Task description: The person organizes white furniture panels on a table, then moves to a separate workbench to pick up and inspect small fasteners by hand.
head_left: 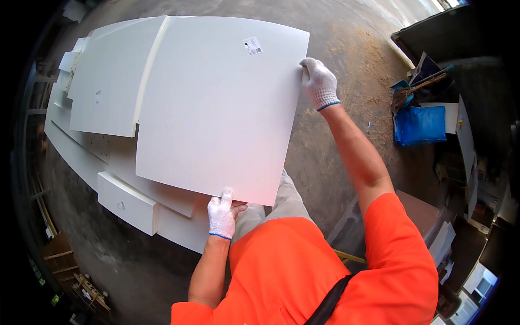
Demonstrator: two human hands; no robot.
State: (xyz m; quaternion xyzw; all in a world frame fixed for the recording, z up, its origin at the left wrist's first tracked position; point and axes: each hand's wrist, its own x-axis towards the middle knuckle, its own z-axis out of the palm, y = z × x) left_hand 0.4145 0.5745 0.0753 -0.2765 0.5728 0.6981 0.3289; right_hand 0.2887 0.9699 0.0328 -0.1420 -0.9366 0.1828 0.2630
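Note:
A large white panel [216,108] with a small printed label [252,46] near its far right corner lies before me, tilted over a pile of other boards. My left hand [222,214], in a white knit glove with a blue cuff, grips its near edge, thumb on top and fingers underneath. At the right edge, close to the far corner, my right hand [319,84] in a matching glove is closed around the panel. Its fingertips are partly hidden behind the edge. Left of this panel rests another white panel [111,81], also labelled.
Beneath are stacked white boards [173,225] and a thick white block-like piece [127,203]. Sawdust [374,70] is scattered on the concrete floor to the right. Farther right are a broom [403,95], a blue plastic-wrapped bundle [420,124] and leaning boards [466,146]. Wood scraps [89,292] lie at lower left.

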